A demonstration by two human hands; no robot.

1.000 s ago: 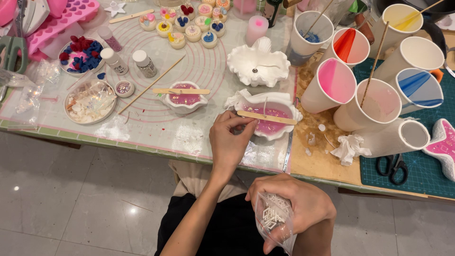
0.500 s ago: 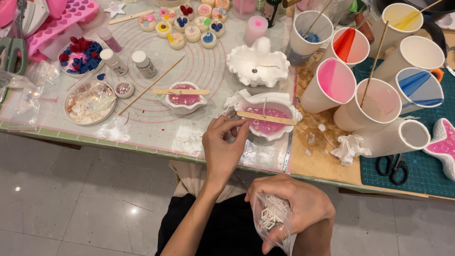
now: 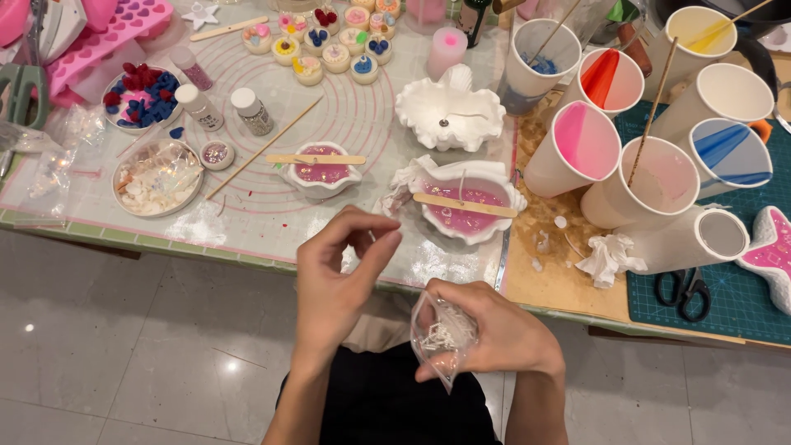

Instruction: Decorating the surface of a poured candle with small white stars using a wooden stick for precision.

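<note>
Two hands: both low in the head view, at the table's (image 3: pixel 247 239) near edge.
Left hand (image 3: pixel 338 276): thumb and forefinger pinched together on something too small to make out; other fingers curled.
Right hand (image 3: pixel 494 334): fingers closed around a small clear plastic bag (image 3: pixel 443 336) of white bits.
Bag position: off the table, over the lap.
Nearest mould: white shell dish (image 3: pixel 470 206) of pink wax, wooden stick (image 3: pixel 464 205) across it, just beyond the left hand.

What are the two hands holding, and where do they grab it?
The right hand grips a small clear plastic bag of white bits around its side. The left hand has its fingers pinched together; whether they hold anything cannot be told.
</note>
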